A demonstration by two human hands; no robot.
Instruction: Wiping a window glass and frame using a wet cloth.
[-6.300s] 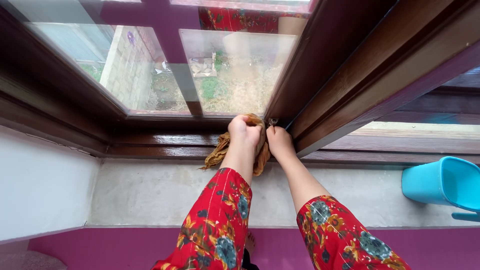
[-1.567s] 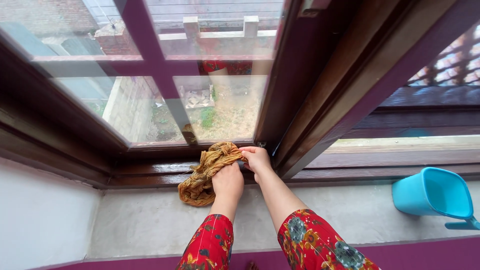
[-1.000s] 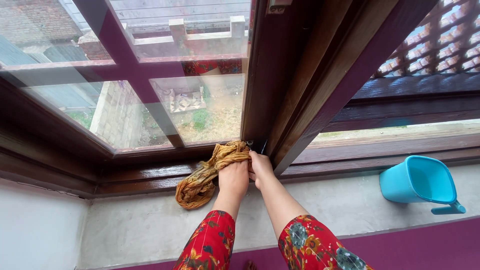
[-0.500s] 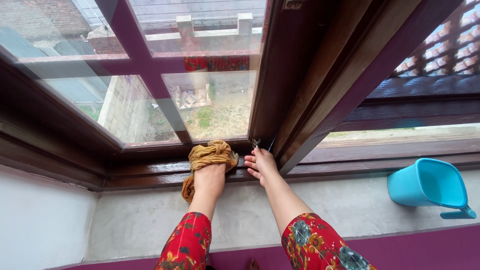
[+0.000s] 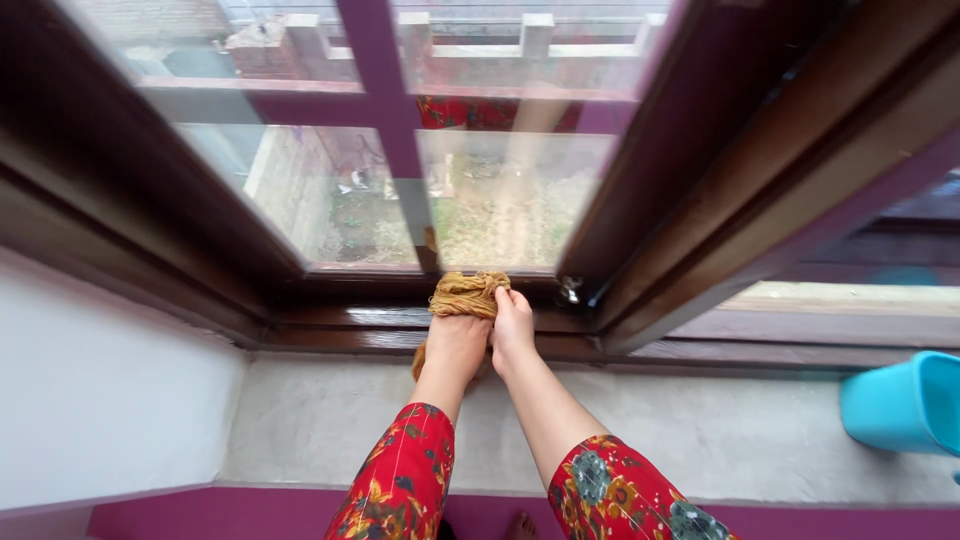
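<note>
White wall (image 5: 100, 390) fills the left side, under the dark wooden window frame (image 5: 130, 240). Glass (image 5: 320, 190) sits beyond it, split by a purple bar (image 5: 390, 130) running top to bottom, with a yard and brick wall blurred outside. A grey concrete sill (image 5: 310, 420) spreads below the frame.

Near the middle, the left hand (image 5: 455, 340) is closed around a mustard-yellow rag (image 5: 465, 295), pressing the twisted bundle onto the wet wooden ledge (image 5: 380, 318) just under the lower pane. A tail of the rag hangs out below the palm, towards the concrete. The left forearm comes up from a red flowered sleeve (image 5: 400, 490).

The right hand (image 5: 512, 325) lies just beside the left, touching it, its fingers laid against the rag's right end. Whether those fingers are curled around the cloth or only resting on it, I cannot tell. Its sleeve (image 5: 620, 495) bears the same red flower print.

Right of the hands, a small metal latch (image 5: 570, 290) sits at the foot of the open sash (image 5: 700, 140), which leans off to the upper right. At the far right edge, a turquoise jug (image 5: 905, 400) rests on the sill, well apart from both hands and partly cut off.
</note>
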